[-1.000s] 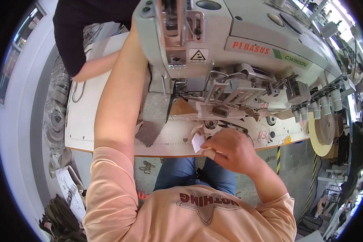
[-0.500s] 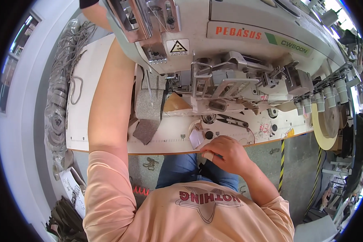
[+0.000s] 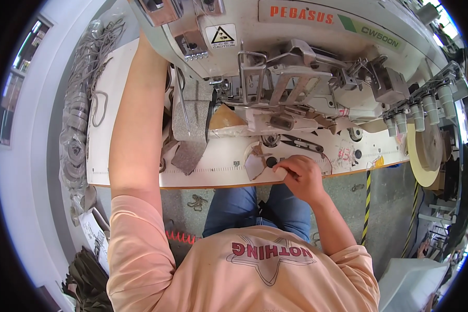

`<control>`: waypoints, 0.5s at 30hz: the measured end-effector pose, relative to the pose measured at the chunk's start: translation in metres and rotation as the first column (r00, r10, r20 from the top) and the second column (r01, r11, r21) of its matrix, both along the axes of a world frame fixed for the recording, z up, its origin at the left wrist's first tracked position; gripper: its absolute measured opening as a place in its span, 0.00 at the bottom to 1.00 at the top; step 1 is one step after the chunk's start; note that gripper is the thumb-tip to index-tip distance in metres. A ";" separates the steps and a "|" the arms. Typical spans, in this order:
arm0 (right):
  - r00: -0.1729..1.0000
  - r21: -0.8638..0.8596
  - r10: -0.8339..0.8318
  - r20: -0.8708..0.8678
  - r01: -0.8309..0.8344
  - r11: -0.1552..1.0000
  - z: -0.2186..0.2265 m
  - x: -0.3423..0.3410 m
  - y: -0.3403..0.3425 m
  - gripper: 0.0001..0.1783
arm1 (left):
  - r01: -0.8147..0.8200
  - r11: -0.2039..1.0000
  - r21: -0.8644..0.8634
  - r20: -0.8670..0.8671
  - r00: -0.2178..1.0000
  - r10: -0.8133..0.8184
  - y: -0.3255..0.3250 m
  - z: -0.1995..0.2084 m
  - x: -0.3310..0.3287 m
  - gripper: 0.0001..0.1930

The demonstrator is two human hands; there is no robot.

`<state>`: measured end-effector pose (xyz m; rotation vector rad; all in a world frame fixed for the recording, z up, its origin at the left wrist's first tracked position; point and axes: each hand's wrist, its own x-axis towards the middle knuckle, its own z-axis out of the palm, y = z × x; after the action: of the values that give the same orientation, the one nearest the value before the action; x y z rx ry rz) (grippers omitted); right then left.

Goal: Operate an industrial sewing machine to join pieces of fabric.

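Observation:
My left forearm (image 3: 135, 119) reaches up along the left side of the sewing machine (image 3: 317, 26), and the hand is hidden behind the machine head. Beside that arm, a grey fabric strip (image 3: 193, 114) hangs from the stitching area, with a brownish-grey fabric piece (image 3: 188, 157) below it. Over the table's front edge, my right hand (image 3: 302, 179) is closed, thumb against curled fingers. A pale bit shows at the thumb tip; whether it is a wrap or something held, I cannot tell. Close to these fingers are a black knob (image 3: 271, 162) and a pale angular piece (image 3: 254, 166).
Thread snips (image 3: 302, 143) lie on the white table (image 3: 218, 178) in front of the machine. A cream tape reel (image 3: 424, 156) hangs at the right. Plastic-wrapped cords (image 3: 78, 109) run along the left edge. A red coiled hose (image 3: 181, 237) is under the table.
My right hand has risen slightly and shifted right, its fingers now pointing more upward. The machine and table sit higher in the picture. My left arm still reaches behind the machine.

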<state>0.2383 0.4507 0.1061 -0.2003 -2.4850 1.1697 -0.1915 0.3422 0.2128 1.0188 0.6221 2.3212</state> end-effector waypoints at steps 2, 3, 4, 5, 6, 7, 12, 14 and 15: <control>1.000 0.003 -0.023 0.000 0.023 1.000 0.000 0.001 -0.002 0.14 | -0.015 1.000 0.004 -0.004 1.000 0.015 -0.001 0.003 -0.001 0.14; 0.999 0.004 -0.034 0.000 0.034 0.999 0.000 0.001 -0.002 0.14 | -0.023 1.000 0.005 -0.006 1.000 0.023 -0.003 0.003 0.000 0.14; 0.999 0.002 -0.033 0.001 0.033 0.999 -0.001 0.001 -0.003 0.14 | -0.031 0.999 0.007 -0.007 0.999 0.031 -0.004 0.002 0.000 0.14; 0.999 0.010 -0.034 -0.003 0.034 0.999 -0.002 0.001 -0.003 0.13 | -0.032 0.999 0.005 -0.007 0.999 0.032 -0.004 0.002 0.000 0.14; 0.999 0.019 -0.037 -0.006 0.037 0.999 -0.002 0.002 -0.002 0.12 | -0.066 0.998 0.000 -0.003 0.998 0.066 -0.002 0.005 0.004 0.13; 0.999 0.028 -0.039 -0.009 0.040 0.999 -0.003 0.002 -0.002 0.11 | -0.101 0.995 -0.005 0.001 0.995 0.101 0.000 0.007 0.007 0.13; 0.999 0.028 -0.040 -0.006 0.040 0.999 -0.006 0.003 -0.002 0.08 | -0.271 0.962 -0.035 0.022 0.962 0.272 0.008 0.018 0.025 0.11; 0.998 0.048 -0.047 -0.037 0.048 0.998 -0.008 0.002 -0.002 0.06 | -0.337 0.940 -0.049 0.029 0.940 0.339 0.011 0.022 0.032 0.10; 0.997 0.059 -0.050 -0.053 0.053 0.997 -0.009 0.002 -0.002 0.05 | -0.369 0.928 -0.056 0.033 0.928 0.371 0.013 0.024 0.035 0.10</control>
<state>0.2406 0.4485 0.0975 -0.2141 -2.4518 1.0647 -0.1564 0.3554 0.2364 0.8856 0.9169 2.6284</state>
